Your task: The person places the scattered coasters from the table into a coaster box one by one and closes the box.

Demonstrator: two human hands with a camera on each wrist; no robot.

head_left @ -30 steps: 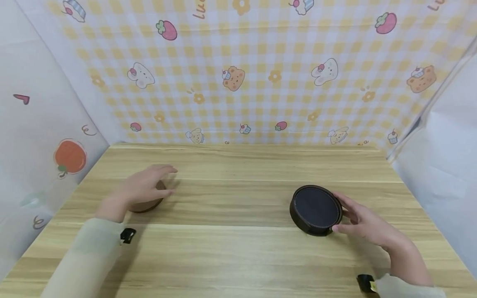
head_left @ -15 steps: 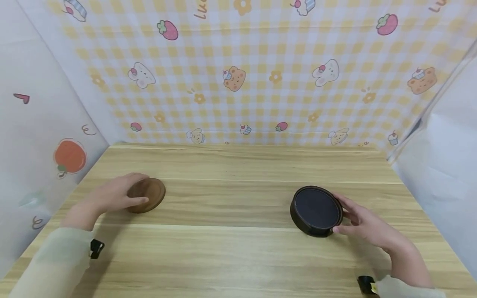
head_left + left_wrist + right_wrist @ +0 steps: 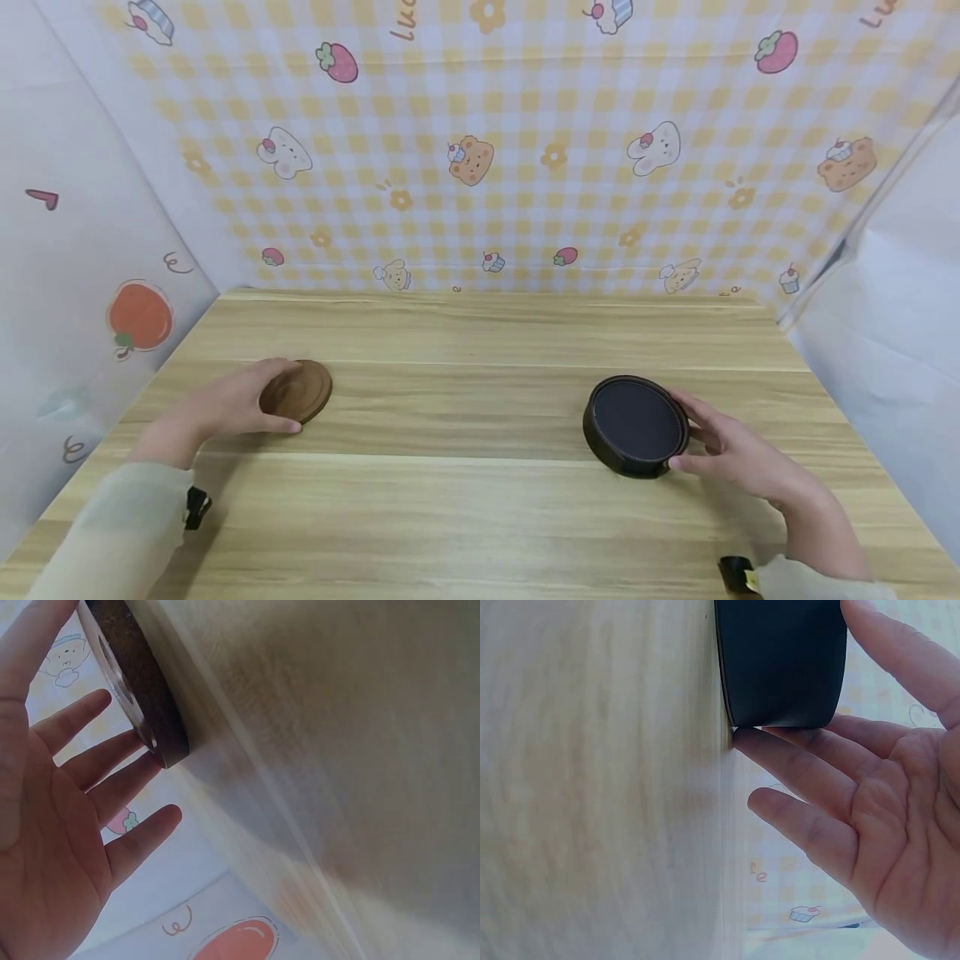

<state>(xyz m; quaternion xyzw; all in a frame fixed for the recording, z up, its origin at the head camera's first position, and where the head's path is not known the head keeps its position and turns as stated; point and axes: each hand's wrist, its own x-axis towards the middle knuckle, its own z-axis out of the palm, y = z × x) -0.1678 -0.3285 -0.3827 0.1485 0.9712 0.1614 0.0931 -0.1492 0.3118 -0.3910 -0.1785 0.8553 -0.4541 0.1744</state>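
At the left of the table, a round brown wooden coaster with a ringed top lies flat. My left hand spans it, thumb on the near edge and fingertips at the far edge. In the left wrist view, fingertips meet the dark rim of the coaster. On the right sits a black round coaster holder with a stitched rim. My right hand grips its right side between thumb and fingers. The right wrist view shows fingers under the side wall of the holder, the little finger apart.
Both things rest on a light wood-grain table. A yellow checked cloth with cartoon prints hangs behind it, and white sheets stand on the left and right. Black bands sit at both sleeves.
My left hand has drawn back leftwards from over the coaster, and its thumb has shifted from the coaster's top to the near edge. The right hand and holder have stayed put.
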